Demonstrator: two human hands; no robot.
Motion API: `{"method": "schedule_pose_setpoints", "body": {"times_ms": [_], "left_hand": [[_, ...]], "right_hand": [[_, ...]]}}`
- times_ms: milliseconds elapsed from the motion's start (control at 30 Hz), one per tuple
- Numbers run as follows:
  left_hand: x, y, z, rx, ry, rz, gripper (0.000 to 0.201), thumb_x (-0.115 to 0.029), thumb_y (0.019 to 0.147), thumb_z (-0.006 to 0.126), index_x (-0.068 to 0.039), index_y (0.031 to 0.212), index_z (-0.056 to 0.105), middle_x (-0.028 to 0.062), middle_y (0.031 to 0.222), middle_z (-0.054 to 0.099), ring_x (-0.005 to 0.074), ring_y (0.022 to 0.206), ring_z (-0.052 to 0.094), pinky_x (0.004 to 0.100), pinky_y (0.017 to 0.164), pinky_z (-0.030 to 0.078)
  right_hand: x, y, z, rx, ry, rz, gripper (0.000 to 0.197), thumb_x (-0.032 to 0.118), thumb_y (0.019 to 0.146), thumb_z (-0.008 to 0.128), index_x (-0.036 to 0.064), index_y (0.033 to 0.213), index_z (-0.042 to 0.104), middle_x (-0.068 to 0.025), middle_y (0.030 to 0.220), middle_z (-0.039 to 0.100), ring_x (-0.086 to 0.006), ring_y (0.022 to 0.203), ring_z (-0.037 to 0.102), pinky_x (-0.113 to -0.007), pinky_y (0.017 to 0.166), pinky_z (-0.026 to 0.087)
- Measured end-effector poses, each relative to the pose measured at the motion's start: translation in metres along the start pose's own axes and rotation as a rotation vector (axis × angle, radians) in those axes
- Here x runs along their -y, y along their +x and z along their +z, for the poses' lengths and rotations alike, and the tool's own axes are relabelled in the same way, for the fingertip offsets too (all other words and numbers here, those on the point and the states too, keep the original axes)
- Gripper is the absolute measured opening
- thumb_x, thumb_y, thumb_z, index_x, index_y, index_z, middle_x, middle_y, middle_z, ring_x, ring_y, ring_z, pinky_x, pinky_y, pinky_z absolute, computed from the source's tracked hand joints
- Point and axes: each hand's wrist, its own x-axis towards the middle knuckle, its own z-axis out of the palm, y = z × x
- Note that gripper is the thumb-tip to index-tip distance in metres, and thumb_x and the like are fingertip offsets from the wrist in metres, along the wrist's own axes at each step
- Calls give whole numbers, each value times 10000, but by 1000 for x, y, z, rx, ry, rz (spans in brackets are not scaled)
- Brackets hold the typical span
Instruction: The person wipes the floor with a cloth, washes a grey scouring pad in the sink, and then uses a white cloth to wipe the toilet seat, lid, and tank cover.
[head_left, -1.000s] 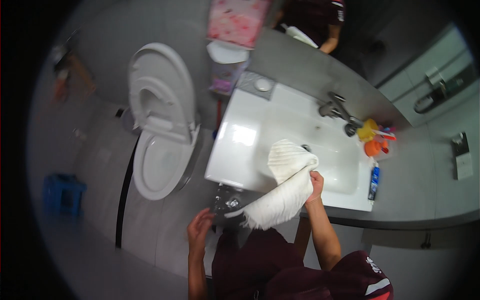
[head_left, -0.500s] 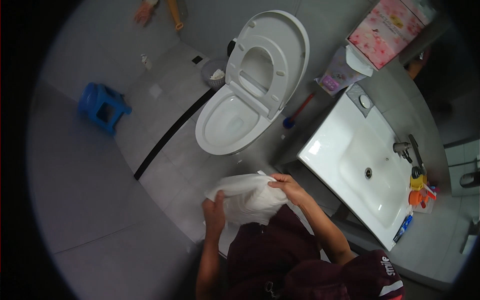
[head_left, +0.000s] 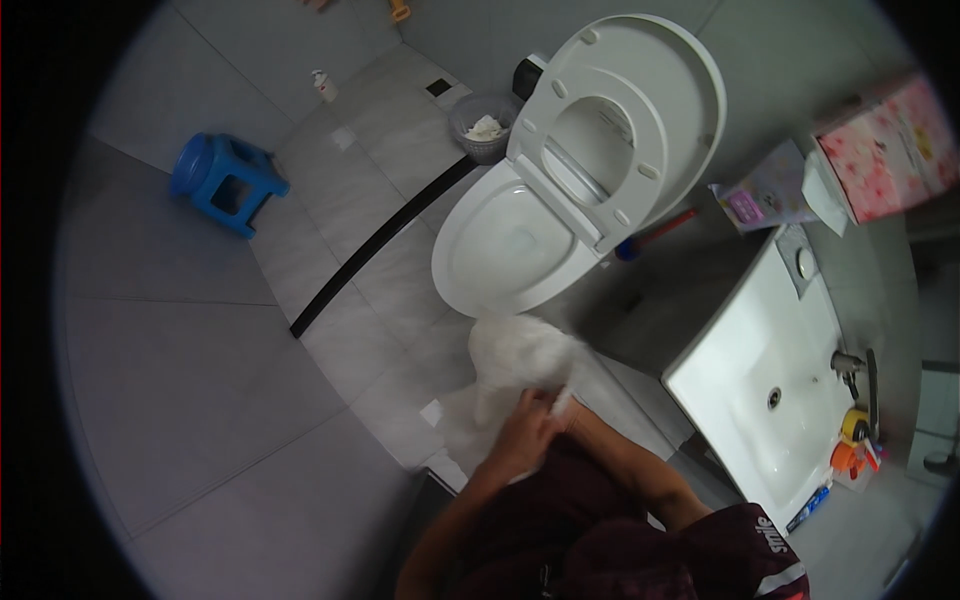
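Observation:
A thin white plastic bag [head_left: 520, 350], blurred by motion, hangs in front of me just short of the toilet. My left hand [head_left: 523, 435] is closed on its near edge. Right beside it, my right hand [head_left: 565, 408] grips the same gathered edge; its fingers are partly hidden by the left hand and the bag. The toilet [head_left: 505, 245] stands beyond the bag with its lid and seat raised. Behind it to the left, a small grey waste bin [head_left: 485, 150] holds crumpled white paper [head_left: 484, 128].
To my right is a white washbasin [head_left: 740, 360] with toiletries at its far-right edge. Tissue packs [head_left: 885, 150] sit behind it. A blue stool [head_left: 228, 185] stands at left, a pump bottle [head_left: 324, 86] beyond it. A black floor strip [head_left: 385, 240] curves toward the bin. White scraps [head_left: 431, 412] lie on the floor.
My hands, which were apart and spreading the bag's rim, have come together. The bag now stretches forward from them. My view has shifted, so the room's fixtures sit differently.

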Motion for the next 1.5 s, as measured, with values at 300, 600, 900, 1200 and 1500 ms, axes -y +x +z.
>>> {"method": "schedule_pose_setpoints", "body": {"times_ms": [300, 600, 900, 1200, 1500], "left_hand": [[70, 33, -84, -240, -1199, -615, 434, -291, 876, 473, 0, 1195, 434, 139, 985, 575, 224, 821, 593, 309, 765, 492], [271, -24, -34, -233, 71, -897, 705, -433, 782, 577, -59, 1316, 308, 230, 1217, 382, 393, 1088, 411, 483, 889, 347], [353, -34, -37, 55, 300, -1010, 828, -450, 711, 644, -100, 1346, 244, 234, 1257, 316, 409, 1115, 386, 554, 874, 318], [367, -22, -62, -1, 90, -1008, 806, -314, 674, 698, -82, 1317, 271, 229, 1212, 330, 403, 1092, 380, 499, 882, 345], [371, -25, -54, -42, 62, -996, 805, -271, 661, 713, -62, 1305, 277, 234, 1220, 311, 432, 1082, 360, 506, 856, 374]], "right_hand": [[68, 67, 100, -384, -491, -606, 498, 363, 879, 458, 31, 1242, 377, -89, 1203, 455, -229, 1075, 477, -392, 879, 436], [157, 170, 44, -554, -545, -505, 269, 151, 858, 507, 9, 1086, 509, -91, 1057, 529, -193, 959, 529, -317, 802, 460], [297, 365, 70, -697, -2032, -1466, 170, 40, 839, 427, 12, 958, 545, -150, 618, 519, -277, 537, 491, -330, 523, 401], [346, 463, -51, -1003, -2780, -1195, 261, 66, 770, 513, 99, 1028, 534, -164, 1126, 436, -376, 1023, 401, -425, 862, 372], [216, 478, -53, -890, -2581, -1008, 234, 56, 788, 485, 54, 1020, 516, -247, 1094, 432, -385, 952, 425, -454, 792, 393]]}}
